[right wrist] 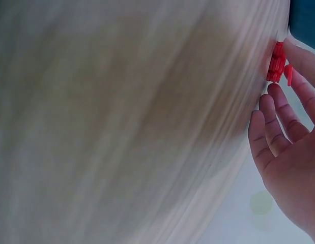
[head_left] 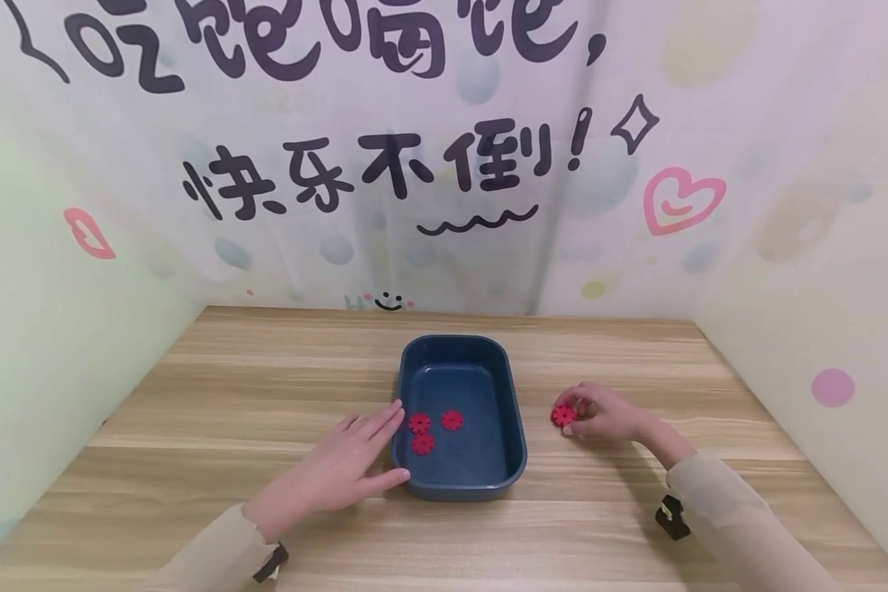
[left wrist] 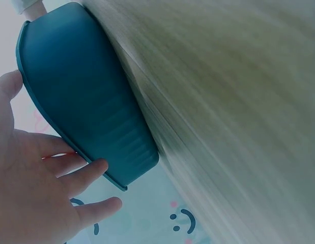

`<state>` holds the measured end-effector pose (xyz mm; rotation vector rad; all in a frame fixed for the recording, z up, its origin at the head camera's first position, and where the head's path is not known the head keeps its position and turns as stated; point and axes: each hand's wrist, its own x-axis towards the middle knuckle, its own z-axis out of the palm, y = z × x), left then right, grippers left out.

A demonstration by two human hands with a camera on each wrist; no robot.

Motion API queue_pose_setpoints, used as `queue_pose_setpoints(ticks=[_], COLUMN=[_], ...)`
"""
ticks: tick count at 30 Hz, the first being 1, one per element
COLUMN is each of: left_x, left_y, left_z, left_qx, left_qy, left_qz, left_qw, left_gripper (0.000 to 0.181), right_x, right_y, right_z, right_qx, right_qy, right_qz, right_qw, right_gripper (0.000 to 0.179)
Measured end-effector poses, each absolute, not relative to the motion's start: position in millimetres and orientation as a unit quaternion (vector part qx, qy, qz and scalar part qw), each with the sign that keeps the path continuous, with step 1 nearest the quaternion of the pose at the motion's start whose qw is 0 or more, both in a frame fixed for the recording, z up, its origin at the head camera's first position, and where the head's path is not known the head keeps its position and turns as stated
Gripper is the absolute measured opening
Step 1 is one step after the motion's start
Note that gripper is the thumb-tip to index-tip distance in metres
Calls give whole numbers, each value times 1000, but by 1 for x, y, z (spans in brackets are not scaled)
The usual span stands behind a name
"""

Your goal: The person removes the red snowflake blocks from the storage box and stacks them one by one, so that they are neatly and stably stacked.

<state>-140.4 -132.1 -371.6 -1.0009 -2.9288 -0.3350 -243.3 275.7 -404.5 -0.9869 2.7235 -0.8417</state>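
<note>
A dark blue rectangular tub (head_left: 462, 492) stands on the table, with several red notched plastic discs (head_left: 452, 420) lying on its floor. My left hand (head_left: 344, 466) rests at the tub's left side, its straight fingers and thumb touching the rim. To the right of the tub, my right hand (head_left: 605, 413) is at a small pile of similar red discs (head_left: 562, 415). In the right wrist view, a short stack of red discs (right wrist: 275, 63) sits on the table, while thumb and index finger pinch one thin red disc (right wrist: 289, 75) beside it.
The wood-grain table (head_left: 266, 370) ends at a back wall hung with a printed cloth (head_left: 385, 263) bearing dark lettering. Pale panels (head_left: 821, 288) enclose both sides. A black band (head_left: 672, 518) shows by the right sleeve and another (head_left: 272, 564) by the left sleeve.
</note>
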Motion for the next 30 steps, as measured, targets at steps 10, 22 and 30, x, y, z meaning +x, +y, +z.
queue_pose_setpoints(ticks=[10,22,30], left_x=[-140,-140,-141], left_y=[-131,-132,-132], left_z=[-372,-373,-374], left_qx=[-322,-321,-322], left_qy=[-940,-940,-940], left_qz=[-107,-114,-115], left_qw=[19,19,19], left_gripper=[78,79,79], right_x=[-244,-244,-243], right_y=[276,276,275], right_z=[-406,-406,-405], right_qx=[-323,-324,-323], right_qy=[903,905,905], right_qz=[-274,-270,-270], right_qw=[63,63,65], right_gripper=[33,34,34])
